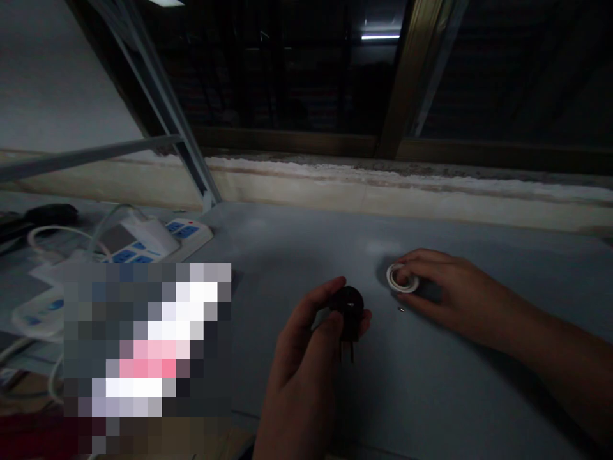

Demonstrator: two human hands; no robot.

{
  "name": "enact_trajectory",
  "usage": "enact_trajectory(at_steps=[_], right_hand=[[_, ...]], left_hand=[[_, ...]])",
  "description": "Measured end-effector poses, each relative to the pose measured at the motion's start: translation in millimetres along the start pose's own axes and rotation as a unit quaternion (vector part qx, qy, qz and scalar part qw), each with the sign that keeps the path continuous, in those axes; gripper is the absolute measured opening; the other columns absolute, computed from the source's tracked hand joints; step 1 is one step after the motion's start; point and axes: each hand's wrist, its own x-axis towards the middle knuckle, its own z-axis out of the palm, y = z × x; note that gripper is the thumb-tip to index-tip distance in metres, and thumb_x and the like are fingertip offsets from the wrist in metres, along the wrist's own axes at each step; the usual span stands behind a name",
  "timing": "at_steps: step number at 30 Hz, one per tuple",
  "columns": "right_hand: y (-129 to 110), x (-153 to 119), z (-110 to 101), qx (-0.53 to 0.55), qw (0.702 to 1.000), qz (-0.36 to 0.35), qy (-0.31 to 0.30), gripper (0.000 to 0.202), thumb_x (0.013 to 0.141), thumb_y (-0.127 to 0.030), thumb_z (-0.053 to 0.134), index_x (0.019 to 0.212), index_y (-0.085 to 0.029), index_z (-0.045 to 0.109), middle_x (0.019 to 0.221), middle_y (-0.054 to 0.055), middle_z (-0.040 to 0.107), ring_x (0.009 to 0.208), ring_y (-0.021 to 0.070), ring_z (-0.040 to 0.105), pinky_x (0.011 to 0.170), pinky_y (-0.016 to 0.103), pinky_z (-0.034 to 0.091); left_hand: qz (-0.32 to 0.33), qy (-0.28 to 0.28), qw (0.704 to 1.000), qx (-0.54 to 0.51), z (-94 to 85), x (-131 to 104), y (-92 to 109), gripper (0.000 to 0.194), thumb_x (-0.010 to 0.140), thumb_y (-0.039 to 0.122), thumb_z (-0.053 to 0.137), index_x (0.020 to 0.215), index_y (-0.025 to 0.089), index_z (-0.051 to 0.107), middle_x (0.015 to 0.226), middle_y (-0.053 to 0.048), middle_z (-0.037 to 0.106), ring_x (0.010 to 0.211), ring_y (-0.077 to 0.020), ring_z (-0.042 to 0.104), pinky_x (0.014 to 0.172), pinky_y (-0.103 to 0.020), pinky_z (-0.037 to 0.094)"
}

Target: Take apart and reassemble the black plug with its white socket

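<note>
My left hand [306, 364] pinches a black round-topped plug [351, 305] between thumb and fingers, above the grey tabletop. Two thin prongs point down from it, towards me. Farther right and a little higher in the view, my right hand [438, 281] has its fingers closed on a white ring-shaped part [402, 279] at the table surface, one fingertip inside the ring. Just below that ring lies a tiny shiny metal piece [401, 309], too small to name for certain. The light is dim, so fine detail on the plug is lost.
White power strips [196, 233] with blue sockets lie at the left, with a white adapter [152, 235] and looping cables. A pixelated block hides the lower left. A slanted metal frame [167, 96] rises behind, before the window ledge [306, 185].
</note>
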Motion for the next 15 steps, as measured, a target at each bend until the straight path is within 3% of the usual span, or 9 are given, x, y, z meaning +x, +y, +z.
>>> enact_trajectory(at_steps=[3,7,10,15], right_hand=[[-3.5,-0.9,0.8,0.032,0.999,0.004,0.043,0.009,0.094,-0.024,0.064,0.102,-0.023,0.069,0.118,0.006,0.070,0.107,0.0240,0.069,0.092,0.039,0.057],[-18.5,-4.1,-0.8,0.228,0.964,0.034,0.132,0.005,0.094,-0.028,0.070,0.094,-0.025,0.066,0.128,0.005,0.069,0.122,0.0244,0.066,0.101,0.037,0.057],[-34.8,-6.2,-1.9,0.306,0.944,0.030,0.121,0.006,0.094,-0.025,0.070,0.090,-0.025,0.066,0.131,0.006,0.063,0.123,0.0222,0.063,0.095,0.031,0.059],[-40.7,-5.6,-2.8,0.274,0.958,0.017,0.084,0.002,0.097,-0.025,0.065,0.096,-0.026,0.066,0.121,0.003,0.066,0.109,0.0172,0.067,0.093,0.029,0.057]], left_hand=[[0.004,-0.012,1.000,0.026,-0.2,0.8,1.2,0.037,0.090,0.041,0.073,0.125,0.031,0.071,0.119,-0.006,0.078,0.107,-0.0245,0.075,0.097,-0.033,0.052],[0.016,-0.047,0.997,0.052,2.1,1.8,3.5,0.034,0.090,0.040,0.072,0.122,0.028,0.072,0.106,-0.007,0.080,0.099,-0.0219,0.076,0.092,-0.031,0.054],[0.015,-0.059,0.996,0.072,3.5,1.9,3.7,0.032,0.089,0.039,0.074,0.120,0.028,0.073,0.106,-0.007,0.080,0.099,-0.0216,0.075,0.090,-0.030,0.054],[0.025,-0.063,0.994,0.085,4.7,0.7,4.6,0.027,0.088,0.037,0.075,0.114,0.028,0.073,0.109,-0.005,0.080,0.098,-0.0215,0.075,0.086,-0.028,0.054]])
